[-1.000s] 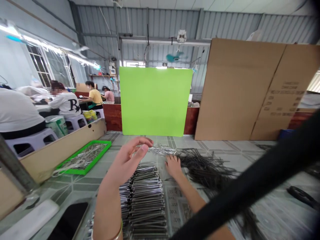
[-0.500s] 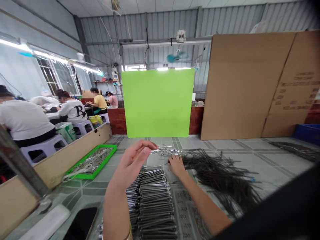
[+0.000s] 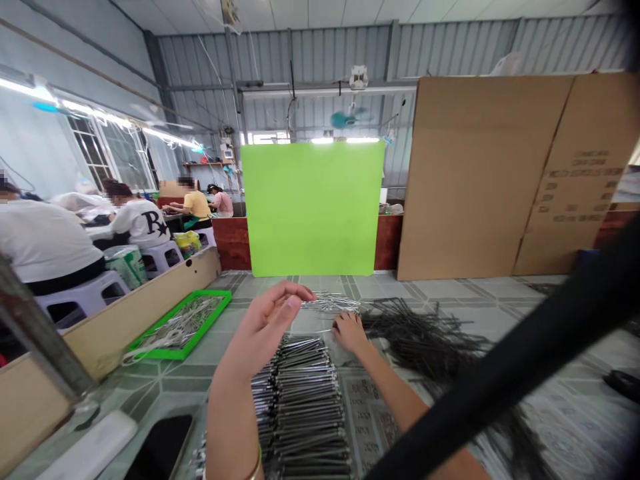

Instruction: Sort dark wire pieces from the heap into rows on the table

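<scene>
The left hand (image 3: 265, 327) curls above the stacked rods (image 3: 310, 400), which lie side by side, maybe to keep tidy. The right hand (image 3: 351, 332) bends down near the dark rods (image 3: 425, 343) (a messy heap!). I can't tell if either pinches anything.

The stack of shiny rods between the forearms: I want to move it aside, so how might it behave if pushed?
The shiny rods are probably stiff, since they lie straight. Their glossy, metallic look suggests that they may be slippery and slide over one another. With no band visible around them, the stack could well spread or spill rather than move as one block.
</scene>
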`<state>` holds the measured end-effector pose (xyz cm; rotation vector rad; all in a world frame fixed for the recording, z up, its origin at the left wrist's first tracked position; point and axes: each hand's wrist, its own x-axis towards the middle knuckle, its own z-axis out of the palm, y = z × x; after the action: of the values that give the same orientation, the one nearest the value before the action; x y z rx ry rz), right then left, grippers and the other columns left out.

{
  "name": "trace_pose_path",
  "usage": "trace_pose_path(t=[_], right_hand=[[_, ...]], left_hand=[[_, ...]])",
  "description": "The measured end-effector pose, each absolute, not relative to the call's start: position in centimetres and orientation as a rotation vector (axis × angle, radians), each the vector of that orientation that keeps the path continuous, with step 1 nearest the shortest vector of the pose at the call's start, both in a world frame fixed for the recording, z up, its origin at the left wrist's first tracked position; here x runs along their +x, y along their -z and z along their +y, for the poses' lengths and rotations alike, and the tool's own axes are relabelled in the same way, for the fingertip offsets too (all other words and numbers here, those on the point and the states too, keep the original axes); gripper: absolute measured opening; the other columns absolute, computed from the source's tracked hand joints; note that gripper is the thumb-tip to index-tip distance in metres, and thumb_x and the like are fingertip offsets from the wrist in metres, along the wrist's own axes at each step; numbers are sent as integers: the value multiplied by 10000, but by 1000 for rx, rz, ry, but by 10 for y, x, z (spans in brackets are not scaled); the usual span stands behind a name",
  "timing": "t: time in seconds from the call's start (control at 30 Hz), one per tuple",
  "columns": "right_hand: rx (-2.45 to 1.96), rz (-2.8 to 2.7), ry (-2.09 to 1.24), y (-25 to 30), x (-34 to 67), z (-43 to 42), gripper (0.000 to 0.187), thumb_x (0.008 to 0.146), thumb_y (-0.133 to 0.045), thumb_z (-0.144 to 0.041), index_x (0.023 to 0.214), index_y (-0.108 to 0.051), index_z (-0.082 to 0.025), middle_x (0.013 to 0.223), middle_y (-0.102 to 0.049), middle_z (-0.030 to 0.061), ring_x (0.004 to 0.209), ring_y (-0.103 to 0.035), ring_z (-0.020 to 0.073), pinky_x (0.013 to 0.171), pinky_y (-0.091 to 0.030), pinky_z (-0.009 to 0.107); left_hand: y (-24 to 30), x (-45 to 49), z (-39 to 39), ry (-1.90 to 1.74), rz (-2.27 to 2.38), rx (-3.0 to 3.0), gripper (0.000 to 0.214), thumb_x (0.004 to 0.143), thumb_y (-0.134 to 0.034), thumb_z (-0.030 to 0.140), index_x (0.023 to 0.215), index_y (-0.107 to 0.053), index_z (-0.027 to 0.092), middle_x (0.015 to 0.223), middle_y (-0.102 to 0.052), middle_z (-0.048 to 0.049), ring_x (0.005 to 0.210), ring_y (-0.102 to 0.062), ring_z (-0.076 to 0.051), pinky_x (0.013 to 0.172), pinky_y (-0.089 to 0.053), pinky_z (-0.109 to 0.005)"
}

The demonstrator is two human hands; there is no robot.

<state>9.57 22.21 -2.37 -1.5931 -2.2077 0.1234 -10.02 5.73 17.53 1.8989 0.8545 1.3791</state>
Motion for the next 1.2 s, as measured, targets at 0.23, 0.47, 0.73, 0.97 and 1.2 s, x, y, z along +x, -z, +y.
trace_pose_path(t=[0.23, 0.47, 0.73, 0.97, 1.2], right_hand=[[-1360, -2027, -372, 9, 97, 223, 223, 890, -391, -276, 867, -580, -161, 846, -629, 69, 856, -555, 186, 826, -409, 352], [-838, -1661, -826, -59, 101, 171, 384, 864, -394, -537, 837, -515, -173, 549, -506, -49, 518, -505, 102, 555, -426, 233], [-537, -1490, -916, -140, 115, 79, 211, 870, -517, -391, 834, -537, -184, 510, -498, -67, 462, -483, 75, 492, -413, 207], [-521, -1617, -723, -151, 125, 45, 246, 891, -471, -421, 951, -550, -196, 577, -564, -25, 518, -552, 111, 509, -455, 240], [-289, -1591, 255, -147, 136, 37, 354, 883, -406, -526, 934, -607, -239, 681, -631, 24, 684, -614, 188, 698, -486, 387]], left_hand=[[-172, -102, 62, -1481, 902, 1823, 364, 843, -461, 520, 886, -589, 182, 912, -634, -65, 912, -578, -181, 805, -443, -301], [-169, -102, 65, -1099, 1143, 1988, 351, 866, -442, 468, 1080, -559, 216, 969, -633, -72, 918, -577, -186, 744, -466, -292], [-183, -68, 30, -1033, 908, 2323, 411, 834, -543, 353, 1243, -517, 331, 1391, -440, -28, 1323, -319, -242, 1055, -335, -413], [-184, -58, 10, -1211, 738, 2165, 417, 857, -502, 372, 1273, -492, 336, 1383, -456, -21, 1284, -386, -252, 1067, -333, -435], [-185, -52, -4, -1678, 702, 1814, 225, 872, -485, 305, 1018, -655, 303, 1091, -634, -17, 621, -579, -97, 476, -481, -204]])
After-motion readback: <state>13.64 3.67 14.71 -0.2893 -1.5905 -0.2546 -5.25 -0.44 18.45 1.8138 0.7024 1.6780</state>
